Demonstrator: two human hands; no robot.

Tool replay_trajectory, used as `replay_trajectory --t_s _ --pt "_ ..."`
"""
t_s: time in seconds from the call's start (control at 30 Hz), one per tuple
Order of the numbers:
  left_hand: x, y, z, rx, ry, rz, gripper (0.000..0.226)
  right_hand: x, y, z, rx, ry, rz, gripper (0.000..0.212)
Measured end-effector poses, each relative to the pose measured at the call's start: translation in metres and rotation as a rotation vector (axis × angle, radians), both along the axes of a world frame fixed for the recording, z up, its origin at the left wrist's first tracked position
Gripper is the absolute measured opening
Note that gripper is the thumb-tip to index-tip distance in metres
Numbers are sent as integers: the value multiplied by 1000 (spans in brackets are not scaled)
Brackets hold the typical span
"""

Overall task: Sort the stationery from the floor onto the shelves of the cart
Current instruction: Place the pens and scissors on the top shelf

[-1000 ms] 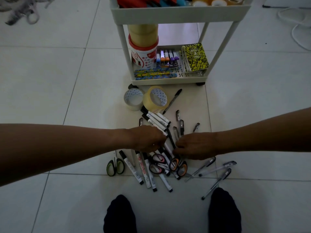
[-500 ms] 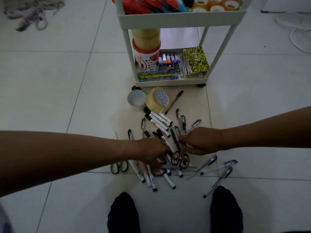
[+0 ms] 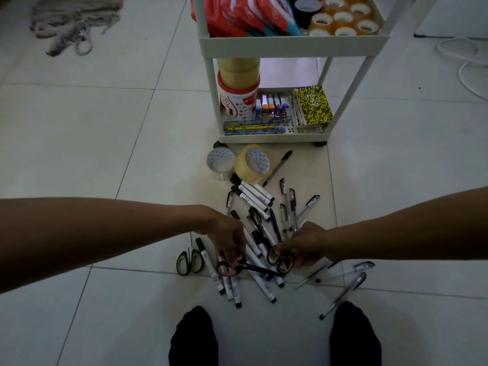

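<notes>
Both hands' fingers (image 3: 232, 256) hide scissor handles (image 3: 281, 260).

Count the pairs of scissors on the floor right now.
3: green-handled scissors lying free left of the pile, pink-handled scissors at the left hand, orange-handled scissors at the right hand. The marker pile may hide more.

Bare forearms, no sleeves visible; dark socks (image 3: 194, 336) on both feet.
</notes>
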State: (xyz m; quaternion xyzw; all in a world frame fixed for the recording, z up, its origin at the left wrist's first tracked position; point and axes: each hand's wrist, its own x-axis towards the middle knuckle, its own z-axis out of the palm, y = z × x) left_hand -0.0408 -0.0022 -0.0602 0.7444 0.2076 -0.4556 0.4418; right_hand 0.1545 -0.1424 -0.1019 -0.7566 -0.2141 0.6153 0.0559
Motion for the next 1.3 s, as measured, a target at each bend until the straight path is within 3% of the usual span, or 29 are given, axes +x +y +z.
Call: replay_trajectory --t_s 0.13,0.23,0.33,0.47,0.57,0.7,0.77,0.93,1.17,1.3 --pt "-16 13 8 -95 99 114 38 -8 4 -3 24 -64 41 61" --pt "-29 23 11 -175 96 235 21 -9 12 -1 8 -68 56 68" --pt "-36 28 11 -218 62 414 12 -6 17 1 13 -38 11 56" --pt "-34 29 7 -236 1 620 28 4 15 7 -57 51 -14 31" --pt "-25 27 9 -243 -13 633 36 7 9 13 -57 133 -67 21" --pt "-13 20 9 -258 -37 657 52 4 8 21 93 286 -183 23" --pt "-8 16 9 -259 -60 640 45 4 13 28 136 342 -167 15" --pt "0 2 6 -253 -130 693 33 -3 29 39 175 448 -259 41" --pt "-7 -15 0 -317 -210 923 29 -13 36 43 210 370 -177 23" --pt "-9 -4 7 -297 -92 733 31 -16 34 38 154 350 -170 36"
